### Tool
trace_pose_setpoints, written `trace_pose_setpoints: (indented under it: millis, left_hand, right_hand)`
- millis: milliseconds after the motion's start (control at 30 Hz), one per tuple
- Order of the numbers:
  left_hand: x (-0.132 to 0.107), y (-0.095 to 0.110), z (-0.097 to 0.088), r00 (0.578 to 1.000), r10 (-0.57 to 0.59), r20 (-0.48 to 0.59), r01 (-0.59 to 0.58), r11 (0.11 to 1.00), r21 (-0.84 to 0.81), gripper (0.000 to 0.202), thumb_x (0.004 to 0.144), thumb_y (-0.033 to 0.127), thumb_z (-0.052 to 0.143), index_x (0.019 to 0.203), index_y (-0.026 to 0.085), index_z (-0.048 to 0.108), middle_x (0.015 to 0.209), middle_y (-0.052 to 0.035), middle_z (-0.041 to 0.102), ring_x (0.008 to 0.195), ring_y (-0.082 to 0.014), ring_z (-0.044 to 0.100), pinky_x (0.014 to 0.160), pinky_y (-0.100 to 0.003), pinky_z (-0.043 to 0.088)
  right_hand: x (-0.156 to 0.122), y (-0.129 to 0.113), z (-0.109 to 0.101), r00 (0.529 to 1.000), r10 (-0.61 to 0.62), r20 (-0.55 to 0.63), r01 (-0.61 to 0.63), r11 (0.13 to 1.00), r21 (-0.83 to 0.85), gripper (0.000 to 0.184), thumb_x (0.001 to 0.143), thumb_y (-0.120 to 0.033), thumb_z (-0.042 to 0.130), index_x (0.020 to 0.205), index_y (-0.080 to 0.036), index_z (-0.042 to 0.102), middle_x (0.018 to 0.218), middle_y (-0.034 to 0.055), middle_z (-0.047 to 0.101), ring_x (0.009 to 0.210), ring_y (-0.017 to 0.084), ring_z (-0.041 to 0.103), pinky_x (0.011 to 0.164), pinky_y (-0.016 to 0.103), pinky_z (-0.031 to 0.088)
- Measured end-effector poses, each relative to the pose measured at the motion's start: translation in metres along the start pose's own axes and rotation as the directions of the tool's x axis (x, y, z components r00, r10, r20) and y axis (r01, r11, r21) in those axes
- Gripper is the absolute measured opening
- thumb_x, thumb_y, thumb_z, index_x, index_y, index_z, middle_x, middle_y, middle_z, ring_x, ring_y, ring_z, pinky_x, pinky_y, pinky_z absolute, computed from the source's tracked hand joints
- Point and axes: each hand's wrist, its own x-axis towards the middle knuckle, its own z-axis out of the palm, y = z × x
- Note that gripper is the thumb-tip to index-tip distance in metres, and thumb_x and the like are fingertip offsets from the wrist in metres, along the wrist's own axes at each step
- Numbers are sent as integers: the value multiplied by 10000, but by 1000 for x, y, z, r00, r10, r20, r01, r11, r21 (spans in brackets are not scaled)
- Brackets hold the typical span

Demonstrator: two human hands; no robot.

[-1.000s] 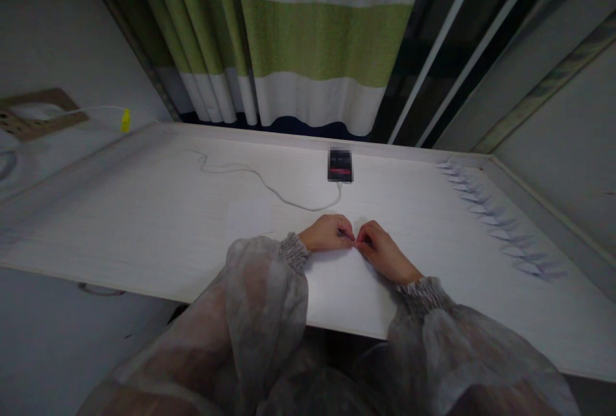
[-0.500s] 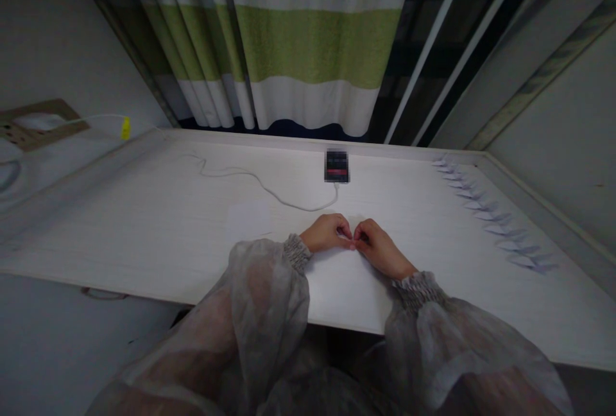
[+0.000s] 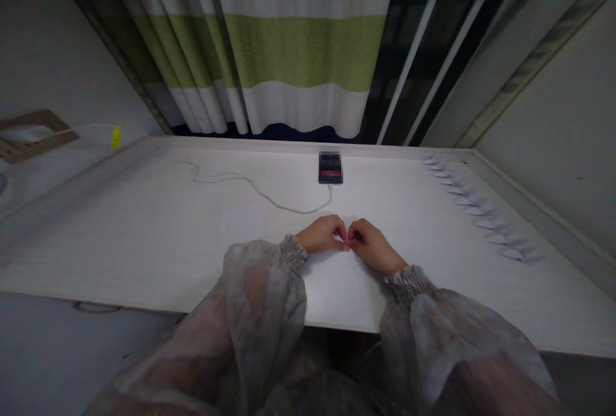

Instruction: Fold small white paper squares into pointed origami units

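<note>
Over the white tabletop [image 3: 158, 236], near its front edge, my left hand [image 3: 321, 234] and my right hand [image 3: 375, 248] meet fingertip to fingertip. Each has thumb and fingers pinched together. What they hold between them is hidden by the fingers and too small to make out. Left of my left hand lies a flat stack of white paper [image 3: 243, 222], faint against the table. To the right, a slanting row of several pointed folded-paper pieces [image 3: 481, 212], resembling paper cranes, stands on the table.
Behind my hands a dark phone [image 3: 330, 168] with a blurred screen lies near the back ledge. Its white cable [image 3: 301, 212] curves away to the left. A curtain [image 3: 303, 50] hangs beyond the table, and a power strip [image 3: 36, 133] is at the far left.
The view has shifted slightly, so the table and phone appear a little further left. My hands keep the same fingertip-to-fingertip pinch, with only a slight shift of the fingers.
</note>
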Motion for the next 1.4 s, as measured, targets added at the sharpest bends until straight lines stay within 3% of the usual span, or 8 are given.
trace_pose_setpoints:
  millis: [233,500,900,1000,1067,1133,1267,1400]
  left_hand:
    - [6,3,-3,998,-52,33,50,997,59,211,529,271,725,646,140,609,702,0,544,647,-112,490,594,-214,382]
    - [6,9,-5,996,-68,56,62,994,89,188,535,252,720,643,135,619,712,-10,533,652,-118,483,599,-217,383]
    - [5,6,-3,996,-80,43,79,996,33,162,541,224,706,642,130,622,713,-6,531,647,-107,475,589,-206,380]
    - [4,7,-2,996,-88,32,87,996,21,158,537,223,707,635,133,622,722,-6,535,650,-108,475,602,-209,382]
    - [3,7,-2,995,-94,24,94,996,2,156,532,219,708,630,134,622,721,-5,534,654,-109,478,603,-208,383]
    - [3,8,-2,995,-102,15,102,995,-18,153,527,210,709,627,134,621,725,-4,532,656,-109,480,602,-206,383]
    - [2,11,-3,993,-114,10,114,993,-29,148,525,204,708,622,135,621,738,-4,527,653,-106,474,597,-205,379]
    - [2,12,-3,993,-116,14,117,993,-34,146,526,202,707,624,136,621,735,-2,519,653,-106,467,598,-209,378]
  right_hand:
    - [-2,4,-3,981,117,-156,-141,978,-153,65,582,-213,686,588,-192,624,779,49,508,770,197,462,667,332,354]
    - [0,12,-22,994,104,-16,-105,990,-94,128,606,-207,650,536,-170,549,656,12,507,631,139,476,598,267,379]
    - [-2,29,-31,993,115,-17,-113,991,76,67,573,-112,569,575,-169,533,670,-11,508,637,124,483,637,258,395]
    - [-4,30,-33,993,120,9,-120,979,168,24,619,-179,553,637,-168,541,659,-13,519,630,125,486,621,257,395]
    - [-4,27,-32,992,127,18,-128,972,198,113,651,-276,562,674,-166,548,677,-3,525,643,134,491,614,263,398]
    - [-2,22,-28,994,111,15,-112,981,156,172,647,-331,587,672,-163,559,706,12,526,672,146,496,637,277,399]
    - [2,16,-19,997,73,-22,-75,994,-79,101,613,-248,636,626,-165,579,716,27,516,733,172,489,708,313,377]
    - [4,19,-16,997,65,-28,-69,987,-147,60,617,-214,634,621,-175,588,722,28,517,736,171,488,699,306,372]
